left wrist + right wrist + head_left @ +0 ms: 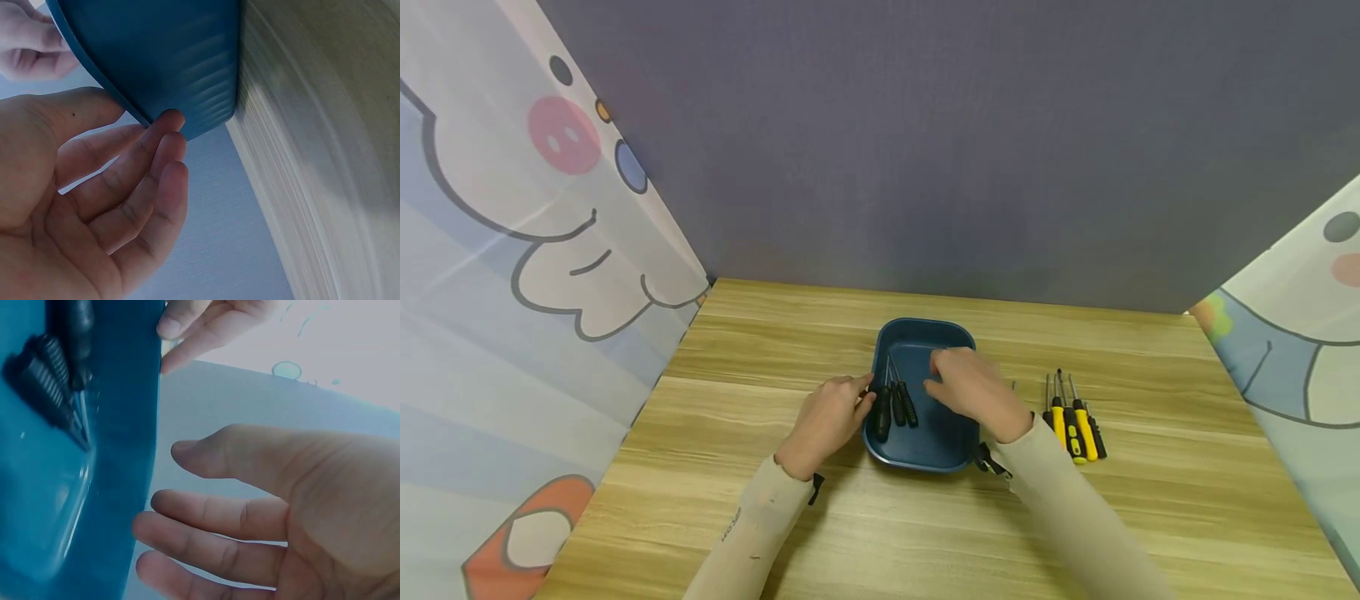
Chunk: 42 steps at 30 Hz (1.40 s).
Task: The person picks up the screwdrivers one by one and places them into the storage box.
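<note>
A dark blue plastic tray (936, 437) with rounded corners lies on the table. My left hand (831, 408) pinches its left rim, thumb on top and fingers against the outer wall (162, 62). Inside, along the left side, lie a large black-handled screwdriver (883, 415) and two smaller black-handled screwdrivers (910, 407), their shafts pointing to the back. Over the tray's right side hovers my right hand (973, 387). Its fingers are loosely bent and hold nothing; in the right wrist view the fingertips (153, 528) are close to the tray's edge.
To the right of the tray, several screwdrivers with yellow and black handles (1081, 429) lie side by side, partly behind the right forearm. A grey panel (910, 150) stands along the back of the wooden table (730, 417). Cartoon-printed cloths (490, 275) hang at both sides.
</note>
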### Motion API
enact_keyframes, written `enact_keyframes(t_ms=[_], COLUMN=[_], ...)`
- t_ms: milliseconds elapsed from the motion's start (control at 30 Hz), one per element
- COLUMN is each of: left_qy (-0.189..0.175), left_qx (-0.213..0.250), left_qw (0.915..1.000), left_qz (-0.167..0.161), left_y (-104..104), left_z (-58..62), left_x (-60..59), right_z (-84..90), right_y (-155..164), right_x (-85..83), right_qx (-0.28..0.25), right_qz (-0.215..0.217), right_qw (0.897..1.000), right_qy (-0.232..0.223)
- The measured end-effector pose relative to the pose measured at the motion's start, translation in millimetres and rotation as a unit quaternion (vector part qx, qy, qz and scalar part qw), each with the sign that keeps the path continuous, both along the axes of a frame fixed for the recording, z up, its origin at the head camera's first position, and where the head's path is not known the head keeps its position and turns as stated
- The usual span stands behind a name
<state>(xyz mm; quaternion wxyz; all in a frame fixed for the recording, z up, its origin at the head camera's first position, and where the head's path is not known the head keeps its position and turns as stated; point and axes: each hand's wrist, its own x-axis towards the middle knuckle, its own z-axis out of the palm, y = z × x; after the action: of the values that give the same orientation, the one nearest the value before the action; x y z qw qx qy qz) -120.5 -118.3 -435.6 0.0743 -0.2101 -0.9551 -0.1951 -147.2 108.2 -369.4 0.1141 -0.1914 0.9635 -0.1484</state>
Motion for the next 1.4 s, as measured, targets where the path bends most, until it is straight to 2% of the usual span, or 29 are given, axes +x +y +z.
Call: enact_keyframes(t_ms=[200, 367, 533, 767, 1000, 1167, 1400], left_qy=[0.001, 0.000, -0.002, -0.002, -0.001, -0.003, -0.007], left_qx=[0.003, 0.003, 0.006, 0.006, 0.010, 0.008, 0.003], left_qw=[1.0000, 1.0000, 1.0000, 1.0000, 0.9999, 1.0000, 1.0000], left_qz=[-0.002, -0.003, -0.005, -0.003, -0.002, 0.002, 0.004], left_y=[0.3, 0.3, 0.8, 1.3, 1.0, 1.4, 2.0], left_z=[0.2, 0.3, 0.1, 0.5, 1.0, 1.3, 1.3], left_x=[-0.1, -0.1, 0.2, 0.3, 1.0, 1.4, 1.3], right_z=[-2.2, 0.8, -0.3, -11.8, -25.3, -38.8, -54.2], right_y=[29.5, 53.1, 75.4, 105.2, 131.6, 144.8, 158.1], right_x=[12.0, 19.9, 24.9, 31.1, 38.7, 43.2, 45.1], right_qx=[-0.004, 0.005, 0.022, 0.018, 0.024, 0.020, 0.042], right_qz=[-0.012, -0.047, -0.076, -0.089, -0.111, -0.137, -0.159], right_qw=[0.999, 0.999, 0.997, 0.995, 0.993, 0.990, 0.986], right_qy=[0.033, 0.019, 0.027, 0.029, 0.011, -0.002, -0.009])
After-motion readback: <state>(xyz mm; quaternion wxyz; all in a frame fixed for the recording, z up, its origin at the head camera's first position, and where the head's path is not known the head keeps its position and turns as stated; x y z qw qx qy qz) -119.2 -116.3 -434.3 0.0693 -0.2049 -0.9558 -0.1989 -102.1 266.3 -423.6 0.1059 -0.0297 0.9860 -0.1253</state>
